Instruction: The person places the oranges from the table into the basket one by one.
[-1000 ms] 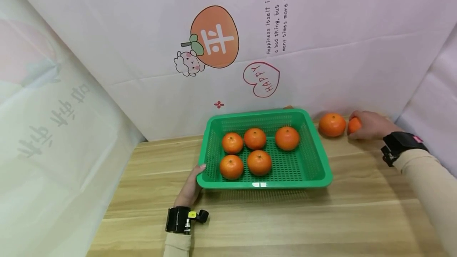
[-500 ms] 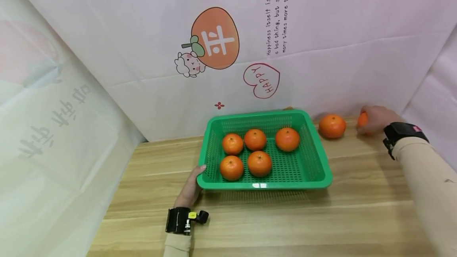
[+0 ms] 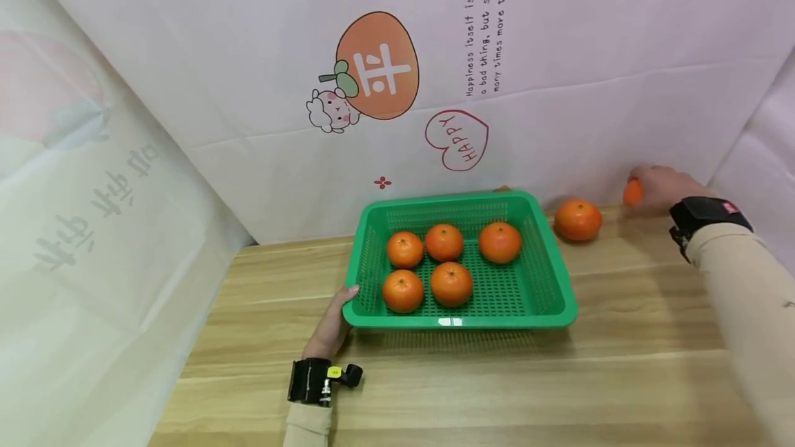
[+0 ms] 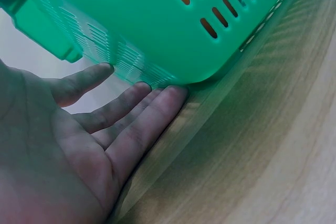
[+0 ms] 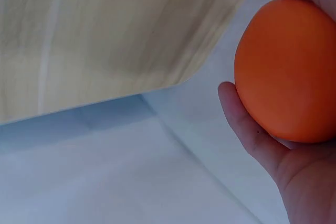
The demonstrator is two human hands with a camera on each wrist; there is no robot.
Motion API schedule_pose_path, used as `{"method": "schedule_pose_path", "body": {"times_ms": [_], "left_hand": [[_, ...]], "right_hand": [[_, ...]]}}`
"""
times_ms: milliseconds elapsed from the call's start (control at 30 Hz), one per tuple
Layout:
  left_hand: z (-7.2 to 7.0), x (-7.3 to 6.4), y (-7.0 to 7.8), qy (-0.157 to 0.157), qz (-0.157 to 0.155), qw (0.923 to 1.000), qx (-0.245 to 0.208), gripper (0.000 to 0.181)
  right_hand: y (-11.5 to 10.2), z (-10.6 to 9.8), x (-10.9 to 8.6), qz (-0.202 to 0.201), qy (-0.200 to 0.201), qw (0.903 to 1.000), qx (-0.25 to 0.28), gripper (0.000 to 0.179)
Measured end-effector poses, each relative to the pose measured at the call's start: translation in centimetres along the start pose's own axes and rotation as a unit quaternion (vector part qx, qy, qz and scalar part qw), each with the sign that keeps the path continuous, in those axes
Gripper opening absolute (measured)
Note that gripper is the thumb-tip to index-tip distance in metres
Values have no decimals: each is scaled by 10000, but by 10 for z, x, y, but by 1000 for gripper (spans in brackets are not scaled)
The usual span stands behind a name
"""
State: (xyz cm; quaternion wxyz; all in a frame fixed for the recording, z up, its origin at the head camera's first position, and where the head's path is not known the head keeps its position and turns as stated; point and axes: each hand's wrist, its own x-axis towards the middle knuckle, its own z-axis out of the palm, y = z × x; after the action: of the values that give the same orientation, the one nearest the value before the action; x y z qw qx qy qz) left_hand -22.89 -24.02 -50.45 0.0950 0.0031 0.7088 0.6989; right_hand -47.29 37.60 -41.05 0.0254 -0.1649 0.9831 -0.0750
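Note:
My right hand (image 3: 664, 188) grips a mandarin (image 3: 633, 192) at the far right of the table, near the back cloth. In the right wrist view, fingers (image 5: 247, 124) and thumb lie on both sides of this smooth orange fruit (image 5: 294, 72), beyond the table edge in that view. My left hand (image 3: 332, 323) holds the front left corner of a green plastic basket (image 3: 459, 321). Its thumb lies over the rim; in the left wrist view the fingers (image 4: 142, 129) touch the outer wall low down. Several mandarins (image 3: 451, 284) sit in the basket, stem side up.
Another mandarin (image 3: 578, 219) rests on the wooden table (image 3: 497, 392), right of the basket. A bit of something orange (image 3: 502, 188) shows behind the basket's back rim. Printed white cloth (image 3: 546, 136) stands behind the table, with more cloth at both sides.
My right hand has moved right, away from the mandarin left on the table, and slightly back and up with the gripped mandarin. The left hand and basket stay put.

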Motion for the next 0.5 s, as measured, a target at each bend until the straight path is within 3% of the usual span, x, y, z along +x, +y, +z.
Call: {"method": "schedule_pose_path", "body": {"times_ms": [267,500], "left_hand": [[-1,2,0,-100,-33,9999,38,75],[0,2,0,-75,-55,9999,59,74]], "right_hand": [[-31,-24,-1,-544,294,9980,-146,68],[-63,-40,-3,-742,91,9969,-235,63]]}}
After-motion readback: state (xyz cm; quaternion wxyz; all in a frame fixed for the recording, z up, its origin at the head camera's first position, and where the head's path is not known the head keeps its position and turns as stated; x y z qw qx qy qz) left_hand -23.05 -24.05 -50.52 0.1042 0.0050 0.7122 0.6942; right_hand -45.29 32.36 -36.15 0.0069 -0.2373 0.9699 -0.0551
